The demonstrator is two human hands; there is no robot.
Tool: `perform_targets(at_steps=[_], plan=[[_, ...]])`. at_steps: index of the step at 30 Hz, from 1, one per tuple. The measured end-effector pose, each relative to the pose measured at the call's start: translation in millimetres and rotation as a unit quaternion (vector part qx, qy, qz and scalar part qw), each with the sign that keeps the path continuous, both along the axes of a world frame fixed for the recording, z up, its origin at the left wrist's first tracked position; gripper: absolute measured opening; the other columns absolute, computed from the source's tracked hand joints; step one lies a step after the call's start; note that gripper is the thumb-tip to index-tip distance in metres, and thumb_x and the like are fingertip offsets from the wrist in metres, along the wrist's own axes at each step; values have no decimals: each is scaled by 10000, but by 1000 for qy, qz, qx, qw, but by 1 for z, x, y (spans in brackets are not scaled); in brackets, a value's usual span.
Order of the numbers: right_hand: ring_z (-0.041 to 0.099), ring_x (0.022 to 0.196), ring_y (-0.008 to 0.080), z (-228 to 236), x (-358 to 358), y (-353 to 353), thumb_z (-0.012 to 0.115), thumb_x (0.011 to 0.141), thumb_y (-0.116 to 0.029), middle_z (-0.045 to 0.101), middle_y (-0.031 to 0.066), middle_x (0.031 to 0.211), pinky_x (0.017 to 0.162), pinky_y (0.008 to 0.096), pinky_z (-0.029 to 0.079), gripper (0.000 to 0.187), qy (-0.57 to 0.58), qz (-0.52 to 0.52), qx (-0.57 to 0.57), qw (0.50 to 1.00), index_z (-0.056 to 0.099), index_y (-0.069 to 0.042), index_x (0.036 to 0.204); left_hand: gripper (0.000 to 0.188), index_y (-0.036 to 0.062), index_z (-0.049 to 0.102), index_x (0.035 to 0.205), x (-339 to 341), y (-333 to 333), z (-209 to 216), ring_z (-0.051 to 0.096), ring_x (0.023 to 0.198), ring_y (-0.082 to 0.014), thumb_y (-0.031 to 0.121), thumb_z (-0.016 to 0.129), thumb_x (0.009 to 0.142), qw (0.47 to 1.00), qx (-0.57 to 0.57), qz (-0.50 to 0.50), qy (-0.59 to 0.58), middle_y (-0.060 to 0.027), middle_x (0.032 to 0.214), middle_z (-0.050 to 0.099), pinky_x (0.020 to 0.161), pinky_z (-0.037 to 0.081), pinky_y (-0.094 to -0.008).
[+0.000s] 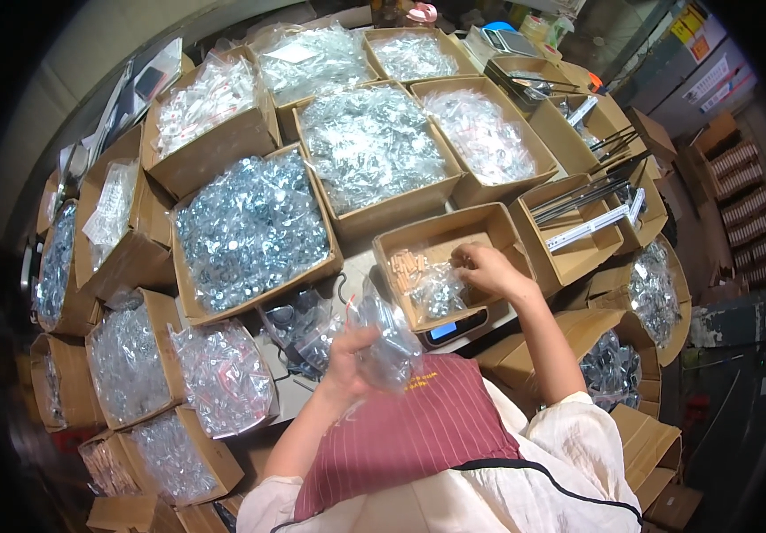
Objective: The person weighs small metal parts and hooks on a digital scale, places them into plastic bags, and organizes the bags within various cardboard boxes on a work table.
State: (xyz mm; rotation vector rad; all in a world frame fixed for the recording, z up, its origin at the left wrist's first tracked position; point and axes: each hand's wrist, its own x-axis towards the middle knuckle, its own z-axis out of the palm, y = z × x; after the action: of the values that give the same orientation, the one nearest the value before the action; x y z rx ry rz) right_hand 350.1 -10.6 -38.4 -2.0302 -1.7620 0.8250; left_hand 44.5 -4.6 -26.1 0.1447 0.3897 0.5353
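Observation:
My left hand (pixel 349 360) is closed around a bunch of clear plastic bags (pixel 387 342), held in front of the apron (pixel 409 426). Some grey content shows through the plastic, but I cannot tell what it is. Inside a shallow cardboard box (pixel 449 227), my right hand (pixel 487 268) has its fingers curled together; whatever they may pinch is hidden. Close to those fingers lie small clear bags of metal parts (pixel 438 291). Bags of tan, wood-coloured pieces (pixel 408 265) sit at the box's left side. Beneath the box stands a scale (pixel 443 331) with a lit blue display.
Cardboard boxes of bagged hardware crowd around, including a large box of bluish metal parts (pixel 254 235) and one of shiny bags (pixel 369 147). On the right, boxes hold dark rods (pixel 578 200) and white rails (pixel 589 229). Another scale (pixel 507 41) stands at the back.

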Motion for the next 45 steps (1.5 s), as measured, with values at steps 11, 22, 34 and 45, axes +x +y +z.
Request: perform_targets(at_steps=[11, 22, 34, 45], plan=[[494, 679, 71, 6, 16, 9, 653, 943, -240, 579, -23, 760, 593, 249, 402, 222, 338, -157, -26, 927, 648, -28, 879, 345, 28, 542, 1160, -3, -5, 4, 705, 936, -336, 166, 673, 872, 996, 23, 47, 76, -193, 1000, 666, 806, 606, -487], [380, 580, -1, 17, 41, 1, 624, 980, -277, 482, -91, 722, 484, 176, 270, 184, 490, -255, 33, 833, 615, -96, 943, 317, 9, 542, 1131, -5, -1, -7, 714, 846, -360, 191, 640, 890, 997, 11, 58, 58, -195, 980, 678, 692, 626, -499], [688, 966, 319, 62, 40, -16, 567, 1007, -268, 620, 231, 1234, 839, 417, 605, 437, 586, -242, 58, 771, 444, 19, 1312, 306, 61, 566, 1149, -4, 2, 9, 697, 794, -332, 248, 623, 914, 984, -17, 124, 128, -166, 935, 680, 621, 604, -517], [641, 996, 144, 41, 22, -16, 644, 930, -122, 671, 94, 1099, 849, 289, 511, 280, 432, -174, 139, 874, 602, -2, 1180, 318, 45, 595, 1124, -11, 6, 0, 691, 802, -331, 278, 632, 910, 985, -4, 132, 109, -177, 939, 685, 629, 600, -517]])
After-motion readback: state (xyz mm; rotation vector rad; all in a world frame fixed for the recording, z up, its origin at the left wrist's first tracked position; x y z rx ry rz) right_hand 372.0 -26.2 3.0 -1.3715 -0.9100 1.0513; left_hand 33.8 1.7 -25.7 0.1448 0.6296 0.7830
